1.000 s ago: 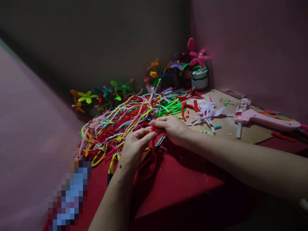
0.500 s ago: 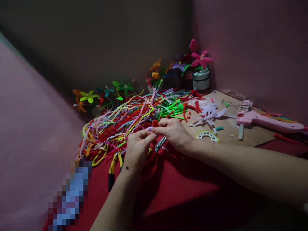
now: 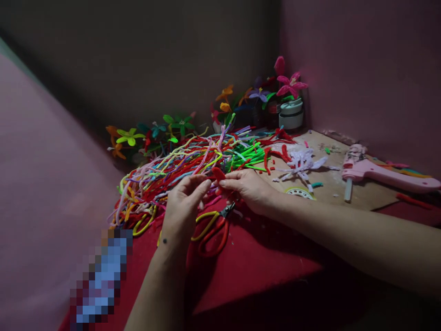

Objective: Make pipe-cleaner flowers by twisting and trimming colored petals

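My right hand (image 3: 253,191) pinches a folded red pipe cleaner (image 3: 218,174) between thumb and index finger, its rounded end pointing up. My left hand (image 3: 184,202) is close beside it on the left, thumb and index finger drawn together; whatever lies between those fingertips is too small to make out. Below the hands, scissors (image 3: 214,248) with one red and one yellow handle lie on the red cloth (image 3: 262,271), their blades partly under my right hand. A large heap of coloured pipe cleaners (image 3: 172,168) spreads just behind my hands.
To the right, a board (image 3: 365,202) carries a pink glue gun (image 3: 389,174), a lilac pipe-cleaner flower (image 3: 305,163), a tape roll (image 3: 299,193) and red scraps. Pipe-cleaner flowers (image 3: 129,137) and a grey-lidded container (image 3: 291,114) stand along the back wall.
My left hand has shifted left, away from my right hand, and its fingers have loosened. The red piece now tilts left, and the scissors' handles show more. The pliers are now mostly covered.
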Motion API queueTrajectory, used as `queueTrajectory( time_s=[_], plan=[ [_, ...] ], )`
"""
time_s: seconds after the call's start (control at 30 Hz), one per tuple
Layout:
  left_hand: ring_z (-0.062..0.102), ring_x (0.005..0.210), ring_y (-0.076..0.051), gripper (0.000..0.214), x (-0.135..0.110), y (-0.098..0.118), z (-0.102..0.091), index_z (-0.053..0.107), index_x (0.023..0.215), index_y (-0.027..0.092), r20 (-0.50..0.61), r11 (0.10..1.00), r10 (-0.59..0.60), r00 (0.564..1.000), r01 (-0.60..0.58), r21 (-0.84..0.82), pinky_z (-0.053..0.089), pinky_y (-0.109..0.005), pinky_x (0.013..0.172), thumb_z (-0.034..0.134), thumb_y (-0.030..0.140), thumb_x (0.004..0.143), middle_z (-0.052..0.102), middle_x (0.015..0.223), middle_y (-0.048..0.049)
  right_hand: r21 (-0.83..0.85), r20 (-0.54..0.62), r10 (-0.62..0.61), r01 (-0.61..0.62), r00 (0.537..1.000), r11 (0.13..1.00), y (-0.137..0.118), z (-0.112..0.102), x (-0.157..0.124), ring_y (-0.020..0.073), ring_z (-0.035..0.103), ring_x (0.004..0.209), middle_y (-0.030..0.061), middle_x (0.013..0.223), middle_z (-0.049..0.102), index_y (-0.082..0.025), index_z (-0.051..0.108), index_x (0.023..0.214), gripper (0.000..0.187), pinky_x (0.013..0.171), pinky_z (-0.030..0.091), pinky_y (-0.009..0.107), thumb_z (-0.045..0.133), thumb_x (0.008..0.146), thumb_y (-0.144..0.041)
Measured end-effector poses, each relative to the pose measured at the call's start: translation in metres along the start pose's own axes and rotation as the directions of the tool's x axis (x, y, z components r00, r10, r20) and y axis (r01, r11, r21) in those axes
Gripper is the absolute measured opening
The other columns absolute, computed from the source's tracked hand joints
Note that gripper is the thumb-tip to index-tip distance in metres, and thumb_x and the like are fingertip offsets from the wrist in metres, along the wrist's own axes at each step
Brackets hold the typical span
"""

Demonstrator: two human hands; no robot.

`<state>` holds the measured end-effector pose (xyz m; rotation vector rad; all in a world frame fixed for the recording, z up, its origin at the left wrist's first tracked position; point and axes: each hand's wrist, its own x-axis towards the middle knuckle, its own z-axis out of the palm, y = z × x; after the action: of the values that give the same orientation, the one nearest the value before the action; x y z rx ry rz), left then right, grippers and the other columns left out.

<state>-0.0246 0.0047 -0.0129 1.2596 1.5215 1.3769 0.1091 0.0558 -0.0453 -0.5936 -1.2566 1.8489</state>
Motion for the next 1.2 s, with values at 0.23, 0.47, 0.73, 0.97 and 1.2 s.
queueTrajectory(
  time_s=[0.23,0.47,0.73,0.97,1.2],
  plan=[
    [0.055,0.056,-0.01,0.019,0.0,-0.004,0.003,0.066,0.07,0.013,0.08,0.99,-0.061,0.995,0.071,-0.124,0.044,-0.022,0.058,0.069,0.029,0.061,0.063,0.061,-0.0006,-0.177,0.099,0.074,-0.056,0.992,0.983,-0.005,0.009,-0.008,0.0029,0.036,0.034,-0.0039,0.04,0.047,-0.013,0.053,0.049,0.022,0.037,0.027,0.018,0.058,0.069,-0.02],
    [0.048,0.05,-0.008,0.015,-0.003,-0.007,0.016,0.062,0.059,0.013,-0.134,0.976,0.12,0.984,-0.093,0.195,0.038,-0.02,0.051,0.065,0.028,0.063,0.057,0.053,0.0024,-0.465,-0.001,0.038,-0.034,0.999,0.884,0.0,0.008,-0.005,0.0038,0.036,0.03,-0.0024,0.038,0.049,-0.013,0.056,0.048,0.021,0.035,0.027,0.018,0.05,0.068,-0.013],
    [0.043,0.046,-0.005,0.019,0.003,-0.007,-0.003,0.061,0.064,0.012,0.178,0.994,-0.109,0.978,0.11,0.004,0.032,-0.018,0.046,0.067,0.03,0.064,0.053,0.052,0.003,-0.236,0.082,0.117,-0.095,0.99,0.967,-0.003,0.008,-0.008,0.0043,0.037,0.029,-0.0035,0.037,0.047,-0.013,0.054,0.051,0.02,0.031,0.026,0.018,0.052,0.07,-0.016],
    [0.045,0.048,-0.005,0.018,0.006,-0.007,-0.006,0.062,0.075,0.015,0.149,0.979,-0.051,0.988,0.079,-0.188,0.034,-0.019,0.047,0.067,0.028,0.064,0.06,0.063,0.0004,-0.111,0.135,0.119,-0.104,0.984,0.988,-0.002,0.007,-0.007,0.0048,0.041,0.032,-0.0026,0.045,0.052,-0.013,0.051,0.054,0.017,0.031,0.031,0.017,0.055,0.07,-0.018],
    [0.038,0.039,-0.004,0.018,0.001,0.0,-0.001,0.06,0.061,0.012,0.077,0.997,-0.059,0.995,0.055,0.047,0.027,-0.017,0.04,0.066,0.029,0.064,0.05,0.046,0.0034,-0.233,0.131,0.084,-0.052,0.988,0.971,0.003,0.006,-0.006,0.004,0.039,0.032,-0.0037,0.042,0.048,-0.013,0.051,0.054,0.02,0.032,0.029,0.017,0.053,0.073,-0.02]
  ],
)
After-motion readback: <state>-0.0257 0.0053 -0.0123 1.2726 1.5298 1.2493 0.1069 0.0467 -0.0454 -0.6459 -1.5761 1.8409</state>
